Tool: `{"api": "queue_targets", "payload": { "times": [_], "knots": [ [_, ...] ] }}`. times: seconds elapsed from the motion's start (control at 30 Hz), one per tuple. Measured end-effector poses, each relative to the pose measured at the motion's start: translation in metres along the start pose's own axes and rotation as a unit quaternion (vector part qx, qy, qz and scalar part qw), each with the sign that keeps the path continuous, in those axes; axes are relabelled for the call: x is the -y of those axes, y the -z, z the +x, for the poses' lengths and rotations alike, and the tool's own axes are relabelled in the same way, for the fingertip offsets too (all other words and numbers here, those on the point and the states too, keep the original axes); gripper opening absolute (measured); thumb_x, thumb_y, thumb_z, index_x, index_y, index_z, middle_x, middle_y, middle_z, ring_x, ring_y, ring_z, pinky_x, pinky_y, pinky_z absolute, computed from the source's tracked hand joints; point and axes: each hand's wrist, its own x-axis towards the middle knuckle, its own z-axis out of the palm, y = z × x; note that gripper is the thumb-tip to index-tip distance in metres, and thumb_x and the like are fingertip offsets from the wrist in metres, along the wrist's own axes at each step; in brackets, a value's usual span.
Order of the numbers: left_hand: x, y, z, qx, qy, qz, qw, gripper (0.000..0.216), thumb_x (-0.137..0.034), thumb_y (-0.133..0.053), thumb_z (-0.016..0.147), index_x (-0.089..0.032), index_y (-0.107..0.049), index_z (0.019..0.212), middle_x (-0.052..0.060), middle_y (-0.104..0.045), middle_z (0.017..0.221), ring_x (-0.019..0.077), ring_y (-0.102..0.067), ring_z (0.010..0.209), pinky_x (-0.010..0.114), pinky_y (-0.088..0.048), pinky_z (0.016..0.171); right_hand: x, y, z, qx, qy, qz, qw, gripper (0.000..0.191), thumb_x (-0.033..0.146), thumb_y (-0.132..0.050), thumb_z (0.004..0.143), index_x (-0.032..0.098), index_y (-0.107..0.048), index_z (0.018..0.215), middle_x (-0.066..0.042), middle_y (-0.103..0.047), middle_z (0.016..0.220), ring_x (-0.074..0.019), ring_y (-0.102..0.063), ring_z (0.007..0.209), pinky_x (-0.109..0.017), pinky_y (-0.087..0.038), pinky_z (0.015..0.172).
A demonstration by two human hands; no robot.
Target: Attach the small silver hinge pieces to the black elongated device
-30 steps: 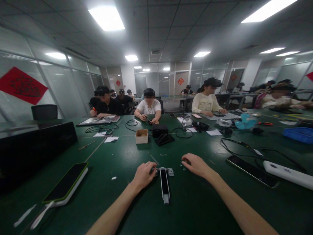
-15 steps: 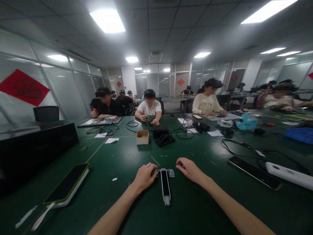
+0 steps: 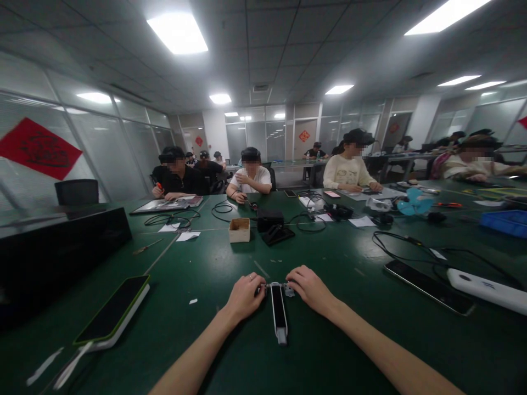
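Note:
A slim device [image 3: 279, 312] with a white frame and a black face lies on the green table, its long side running toward me. Small metal brackets sit at either side of its far end. My left hand [image 3: 246, 296] is closed at the left side, with thumb and fingers pinched on the left bracket, which is mostly hidden. On the other side, my right hand [image 3: 312, 288] has its fingertips on the right bracket [image 3: 290, 291], part of which shows below them. What the device is, I cannot make out.
A phone [image 3: 113, 310] on a white block lies left, near a black panel [image 3: 61, 258]. To the right are another phone [image 3: 426, 285], a white device [image 3: 489, 291] and cables. Ahead stand a small box [image 3: 239, 231] and a black case [image 3: 270, 219]. Several people sit across the table.
My right hand has moved left and its fingers have come onto the right bracket. My left hand stays at the left bracket. A person opposite has raised one hand.

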Motion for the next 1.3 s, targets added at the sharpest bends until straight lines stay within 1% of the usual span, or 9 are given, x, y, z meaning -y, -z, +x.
{"api": "queue_targets", "payload": {
  "times": [0.13, 0.27, 0.4, 0.63, 0.87, 1.07, 1.3],
  "knots": [
    [0.0009, -0.0007, 0.0001, -0.003, -0.005, 0.005, 1.000, 0.016, -0.019, -0.045, 0.088, -0.020, -0.059, 0.095, 0.004, -0.061, 0.092, 0.0163, -0.056, 0.078, 0.027, -0.041, 0.070, 0.0017, 0.0010, -0.0008, -0.009, -0.021, 0.033, 0.999, 0.019, 0.021, -0.048, 0.090, 0.019, -0.063, 0.101, -0.006, -0.062, 0.101, -0.0181, -0.056, 0.094, -0.032, -0.047, 0.083],
    [0.0012, -0.0022, 0.0011, -0.003, -0.005, 0.008, 1.000, 0.016, -0.020, -0.044, 0.088, -0.020, -0.059, 0.094, 0.004, -0.061, 0.092, 0.0164, -0.056, 0.079, 0.027, -0.042, 0.072, 0.0032, -0.0014, -0.0011, -0.003, -0.057, 0.060, 0.997, 0.015, 0.020, -0.053, 0.085, 0.018, -0.064, 0.096, -0.005, -0.064, 0.094, -0.0169, -0.058, 0.086, -0.030, -0.048, 0.077],
    [-0.0011, -0.0006, 0.0012, -0.001, -0.002, 0.010, 1.000, 0.018, -0.020, -0.043, 0.088, -0.020, -0.060, 0.094, 0.004, -0.062, 0.092, 0.0164, -0.056, 0.078, 0.027, -0.042, 0.071, 0.0028, -0.0036, -0.0011, 0.008, -0.074, 0.072, 0.995, 0.015, 0.021, -0.054, 0.085, 0.018, -0.063, 0.096, -0.004, -0.063, 0.094, -0.0154, -0.057, 0.081, -0.029, -0.049, 0.073],
    [-0.0025, 0.0028, 0.0000, 0.001, -0.003, 0.003, 1.000, 0.017, -0.019, -0.044, 0.088, -0.020, -0.060, 0.094, 0.004, -0.061, 0.093, 0.0163, -0.056, 0.079, 0.027, -0.041, 0.070, 0.0029, -0.0028, -0.0019, 0.016, -0.061, 0.075, 0.995, 0.014, 0.027, -0.054, 0.086, 0.019, -0.064, 0.091, -0.004, -0.062, 0.095, -0.0166, -0.054, 0.087, -0.031, -0.046, 0.077],
    [0.0006, -0.0017, 0.0006, -0.007, -0.007, 0.000, 1.000, 0.015, -0.019, -0.045, 0.088, -0.020, -0.059, 0.093, 0.003, -0.061, 0.091, 0.0162, -0.056, 0.078, 0.027, -0.041, 0.070, 0.0044, -0.0024, -0.0015, 0.025, -0.057, 0.069, 0.996, 0.017, 0.028, -0.051, 0.088, 0.019, -0.065, 0.093, -0.004, -0.062, 0.094, -0.0168, -0.054, 0.088, -0.032, -0.045, 0.078],
    [0.0004, -0.0013, 0.0004, -0.003, -0.004, -0.005, 1.000, 0.016, -0.020, -0.044, 0.088, -0.020, -0.059, 0.093, 0.003, -0.061, 0.092, 0.0165, -0.056, 0.077, 0.027, -0.041, 0.068, 0.0027, -0.0020, -0.0020, 0.031, -0.050, 0.061, 0.996, 0.020, 0.031, -0.047, 0.091, 0.021, -0.065, 0.096, -0.003, -0.062, 0.096, -0.0168, -0.053, 0.089, -0.032, -0.044, 0.079],
    [-0.0002, -0.0006, 0.0006, 0.001, -0.003, 0.007, 1.000, 0.016, -0.019, -0.044, 0.088, -0.020, -0.059, 0.094, 0.003, -0.061, 0.093, 0.0163, -0.056, 0.080, 0.027, -0.042, 0.073, 0.0005, -0.0034, -0.0009, 0.031, -0.029, 0.043, 0.998, 0.028, 0.032, -0.042, 0.093, 0.020, -0.067, 0.097, -0.006, -0.062, 0.092, -0.0191, -0.052, 0.089, -0.034, -0.042, 0.080]
  ]
}}
